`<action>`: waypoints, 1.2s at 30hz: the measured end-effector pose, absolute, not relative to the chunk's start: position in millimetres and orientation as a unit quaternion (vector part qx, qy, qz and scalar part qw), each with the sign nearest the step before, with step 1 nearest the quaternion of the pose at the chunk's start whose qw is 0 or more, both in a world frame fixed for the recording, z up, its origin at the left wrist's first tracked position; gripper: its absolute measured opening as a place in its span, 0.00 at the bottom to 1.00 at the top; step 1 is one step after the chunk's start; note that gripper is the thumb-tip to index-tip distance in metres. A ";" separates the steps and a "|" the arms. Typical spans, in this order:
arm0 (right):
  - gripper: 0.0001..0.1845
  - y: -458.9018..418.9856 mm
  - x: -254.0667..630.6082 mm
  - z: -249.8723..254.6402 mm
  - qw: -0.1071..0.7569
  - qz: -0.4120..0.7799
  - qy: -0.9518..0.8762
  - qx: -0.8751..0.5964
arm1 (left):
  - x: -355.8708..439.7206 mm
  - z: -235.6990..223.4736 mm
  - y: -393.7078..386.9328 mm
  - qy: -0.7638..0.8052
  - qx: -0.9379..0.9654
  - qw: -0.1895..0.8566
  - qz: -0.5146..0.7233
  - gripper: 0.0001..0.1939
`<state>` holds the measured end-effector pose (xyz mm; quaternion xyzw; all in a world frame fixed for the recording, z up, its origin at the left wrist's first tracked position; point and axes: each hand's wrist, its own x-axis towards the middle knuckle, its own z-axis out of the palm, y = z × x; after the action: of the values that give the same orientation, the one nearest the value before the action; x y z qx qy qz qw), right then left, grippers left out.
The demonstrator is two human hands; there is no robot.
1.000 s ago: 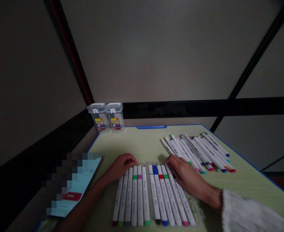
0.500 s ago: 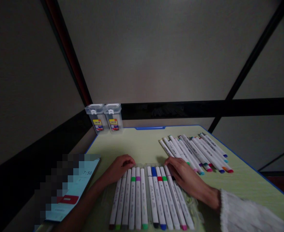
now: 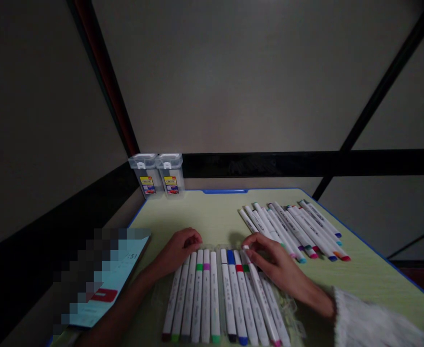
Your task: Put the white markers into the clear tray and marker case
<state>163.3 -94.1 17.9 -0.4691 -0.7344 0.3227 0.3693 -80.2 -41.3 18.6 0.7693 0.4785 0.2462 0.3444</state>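
A clear plastic case (image 3: 298,327) lies at the near edge of the table, with white markers in two side-by-side rows. My right hand (image 3: 279,260) pinches the upper end of a pink-tipped marker (image 3: 261,301) in the right row; its top end is raised over its neighbours. At the top of the left row (image 3: 196,303), my left hand (image 3: 178,246) rests with fingers curled together. What those fingers hold, if anything, is hidden. The left row shows green and purple bands, the right row blue, red and green ones.
Loose white markers (image 3: 291,231) with coloured ends lie in a spread at the table's right. Two lidded clear boxes (image 3: 159,176) stand at the back left corner. A lit phone or tablet (image 3: 114,284) lies left of my left forearm. A wall (image 3: 233,96) rises behind the table.
My right hand has lifted the top end of the pink-tipped marker and tilted it slightly leftward over its neighbour. My left hand has barely moved.
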 end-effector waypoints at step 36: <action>0.06 -97.4 159.3 18.5 0.349 0.269 -0.763 -0.472 | -81.5 23.2 -48.7 0.399 0.814 0.326 0.267 0.11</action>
<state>159.3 -97.4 18.5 -0.4723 -0.7633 0.2694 0.3489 -81.5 -48.7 23.2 0.8144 0.3990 0.2672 0.3257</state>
